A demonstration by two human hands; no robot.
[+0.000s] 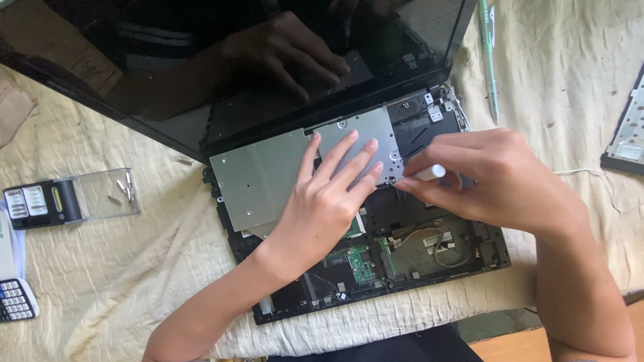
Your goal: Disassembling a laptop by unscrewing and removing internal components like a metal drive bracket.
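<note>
An opened black laptop (436,258) lies on a cream cloth, its keyboard removed and its inner boards and cables exposed. A grey metal shield plate (258,177) covers the upper left of the base. My left hand (329,201) rests flat on the plate, fingers spread toward a screw spot. My right hand (496,177) pinches a small white-handled screwdriver (424,174), its tip at the plate's right edge. The dark screen (201,60) stands tilted back and mirrors my hands.
A clear plastic bit case (74,200) with several bits lies at the left, a calculator (17,299) below it. A green pen (490,57) sits at the upper right, a removed keyboard part (627,134) at the right edge, and a white cable (604,184).
</note>
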